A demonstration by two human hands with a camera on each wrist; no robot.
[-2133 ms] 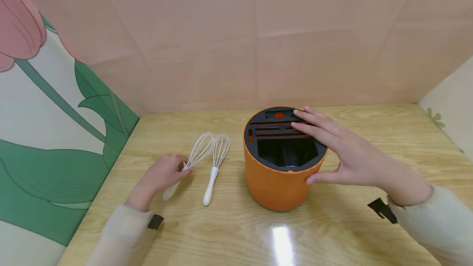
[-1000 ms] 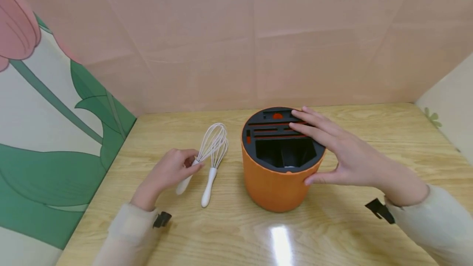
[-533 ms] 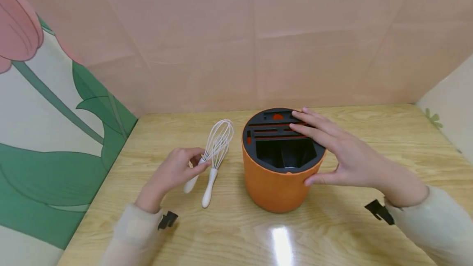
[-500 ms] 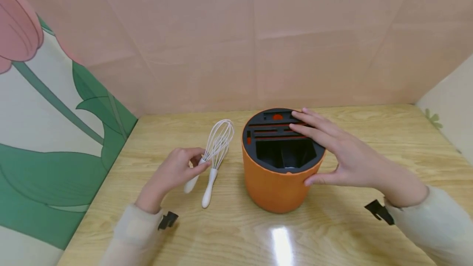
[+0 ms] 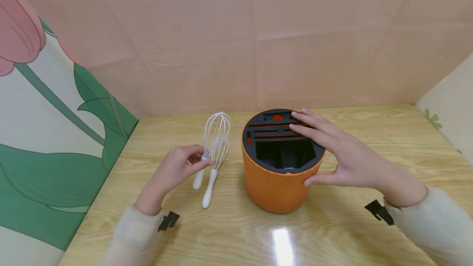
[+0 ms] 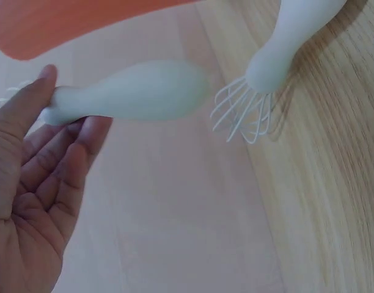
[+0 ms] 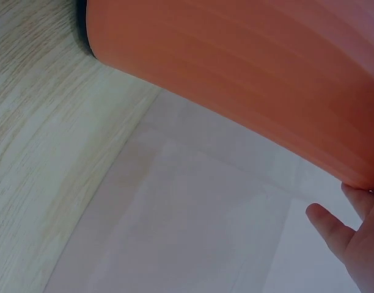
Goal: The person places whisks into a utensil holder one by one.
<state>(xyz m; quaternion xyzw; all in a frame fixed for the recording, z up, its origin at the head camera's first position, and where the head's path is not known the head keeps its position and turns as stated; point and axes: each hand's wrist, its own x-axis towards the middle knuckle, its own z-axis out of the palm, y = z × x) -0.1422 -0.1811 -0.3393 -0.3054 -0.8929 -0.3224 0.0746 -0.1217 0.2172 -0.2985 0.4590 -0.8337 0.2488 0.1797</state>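
Observation:
Between thumb and fingers, my left hand (image 5: pixel 173 169) pinches a white whisk (image 5: pixel 198 179) where the handle meets the wires. In the left wrist view its handle (image 6: pixel 144 91) appears raised off the tabletop. A second white whisk (image 5: pixel 210 190) lies on the table just to the right, its wires overlapped by the held one in the head view. My right hand (image 5: pixel 345 155) rests on an orange round utensil holder (image 5: pixel 275 194). Straight fingers lie across its black slotted top (image 5: pixel 288 165), and the thumb touches the side near the rim.
The wood-grain table (image 5: pixel 229 241) runs back to a pinkish wall covering (image 5: pixel 255 44). A wall with a green-leaf and tulip print (image 5: pixel 48 171) borders the left side. The holder's top has narrow slots and a larger divided opening at the front.
My left hand has moved right and slightly up with the whisk, which has turned more upright and come over the second whisk's wires. The right hand and holder have stayed put.

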